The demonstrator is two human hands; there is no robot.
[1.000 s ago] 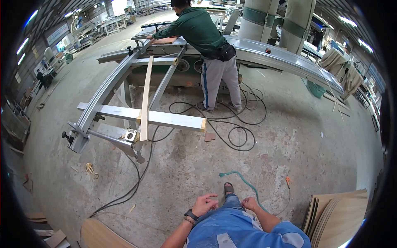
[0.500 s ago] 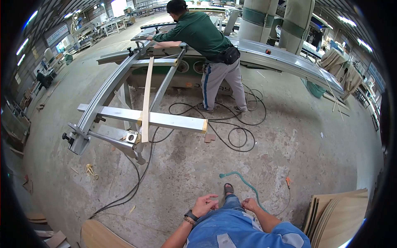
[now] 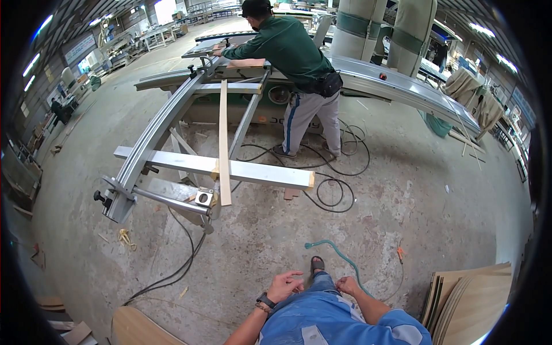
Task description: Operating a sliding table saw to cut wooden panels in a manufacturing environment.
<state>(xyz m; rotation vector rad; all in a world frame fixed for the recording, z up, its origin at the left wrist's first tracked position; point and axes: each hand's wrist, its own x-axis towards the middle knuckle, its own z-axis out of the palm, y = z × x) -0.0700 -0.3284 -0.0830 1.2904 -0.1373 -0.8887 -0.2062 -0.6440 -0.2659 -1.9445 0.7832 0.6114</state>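
My left hand [image 3: 286,286] is in front of my body with nothing in it, its fingers loosely bent and apart. A dark watch [image 3: 265,299] and a beaded bracelet are on that wrist. Curled into a loose fist beside my thigh, my right hand [image 3: 347,284] shows nothing in it. A green hose [image 3: 339,253] lies on the floor just beyond the right hand. Neither hand touches the sliding table saw [image 3: 190,98] ahead. A co-worker [image 3: 293,57] in a green top leans over it, arms stretched to the left. A long pale wood strip [image 3: 224,144] lies across its frame.
The saw's metal crossbar [image 3: 259,173] sticks out toward me. Black cables [image 3: 336,201] loop over the concrete floor. Curved wooden panels [image 3: 468,302] stand at lower right, and another board [image 3: 138,328] is at lower left. Large dust bags [image 3: 359,29] rise behind the saw.
The saw's sliding frame, with its crossbar and the wood strip, has shifted right and slightly toward me. The co-worker has moved a little to the right. My hands have stayed put.
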